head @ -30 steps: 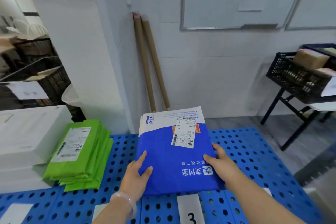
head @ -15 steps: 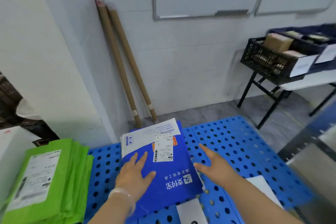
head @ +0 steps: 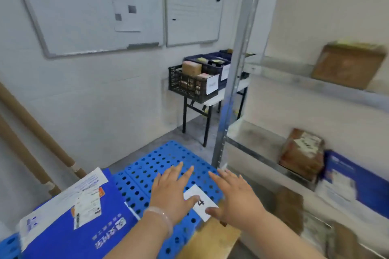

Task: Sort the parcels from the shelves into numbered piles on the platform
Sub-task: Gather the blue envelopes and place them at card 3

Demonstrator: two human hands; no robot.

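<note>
- The parcels not yet sorted sit on the metal shelf at 3 o'clock from the hands. There is a brown taped parcel, and just beside it at its 4 o'clock a blue-and-white mailer propped against the back wall. A cardboard box leans on the level above, at 1 o'clock.
- The brown taped parcel looks boxy and stiff, and is probably the heavier of the 2. It is best taken by 2 opposite sides, low down, because the tape may be slick.
- The blue-and-white mailer looks thin, light and floppy, with a slippery film. Pinching it at 2 edges or sliding a palm under it should stop it sagging.
- A pile of blue mailers lies flat on the blue platform, at 8 o'clock from the hands.
- The left hand and right hand are side by side, palms down, over the platform, either side of the card marked 4. I cannot tell whether either hand touches the card.
- The fingers of both hands are straight and spread, and hold nothing.
</note>
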